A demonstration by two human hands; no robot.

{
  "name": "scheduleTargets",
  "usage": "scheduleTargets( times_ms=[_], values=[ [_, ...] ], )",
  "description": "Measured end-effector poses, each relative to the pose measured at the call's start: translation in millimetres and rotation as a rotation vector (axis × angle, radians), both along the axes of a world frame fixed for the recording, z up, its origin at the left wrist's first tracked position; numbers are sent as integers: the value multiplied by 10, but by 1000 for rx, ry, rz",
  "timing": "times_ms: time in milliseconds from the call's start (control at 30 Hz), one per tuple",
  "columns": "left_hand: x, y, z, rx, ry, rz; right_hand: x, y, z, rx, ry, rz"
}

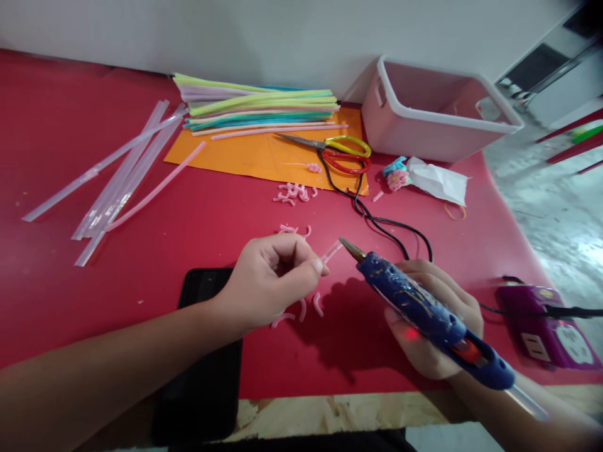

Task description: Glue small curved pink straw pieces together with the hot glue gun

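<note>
1. Head view: the left hand (277, 273) pinches a short pink strip (332, 251) between thumb and forefinger, above the red desk (70, 295).
2. The right hand (459, 304) is wrapped around a blue glue gun (409, 298); its nozzle is at the strip's free end, though I cannot tell whether they touch. A clear glue stick (527, 402) juts from the rear.
3. Curled pink pieces (318, 306) lie just below the left hand, with more beyond it.
4. A black smartphone (202, 389) lies partly beneath the left forearm.
5. Farther back, scissors (323, 145) and a bundle of colored pipe cleaners (264, 107) rest on an orange sheet (211, 154).
6. Spare glue sticks (136, 179) lie crossed at left; a pink bin (424, 132) stands at back right, a purple power strip (541, 326) at right.
</note>
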State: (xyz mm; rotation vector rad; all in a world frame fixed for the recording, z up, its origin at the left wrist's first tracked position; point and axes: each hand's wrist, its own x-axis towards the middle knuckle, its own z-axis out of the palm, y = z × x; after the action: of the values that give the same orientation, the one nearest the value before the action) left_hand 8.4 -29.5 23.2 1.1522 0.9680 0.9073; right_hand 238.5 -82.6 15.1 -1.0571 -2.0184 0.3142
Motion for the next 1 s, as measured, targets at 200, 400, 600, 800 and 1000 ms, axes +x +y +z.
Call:
scheduleTargets(
  times_ms=[200, 400, 600, 800, 1000],
  values=[
    [-7, -10, -10, 28, -29, 1, 15, -7, -26, -7, 12, 13],
    [-19, -8, -23, 50, -13, 18, 15, -5, -30, -13, 4, 31],
    [-32, -15, -32, 73, -32, 10, 22, 16, -24, -30, 6, 44],
    [-24, -14, -33, 72, -50, 27, 2, 23, -1, -52, -12, 36],
    [-8, -12, -26, 88, -38, 50, -11, 14, 1, -54, 0, 46]
  ],
)
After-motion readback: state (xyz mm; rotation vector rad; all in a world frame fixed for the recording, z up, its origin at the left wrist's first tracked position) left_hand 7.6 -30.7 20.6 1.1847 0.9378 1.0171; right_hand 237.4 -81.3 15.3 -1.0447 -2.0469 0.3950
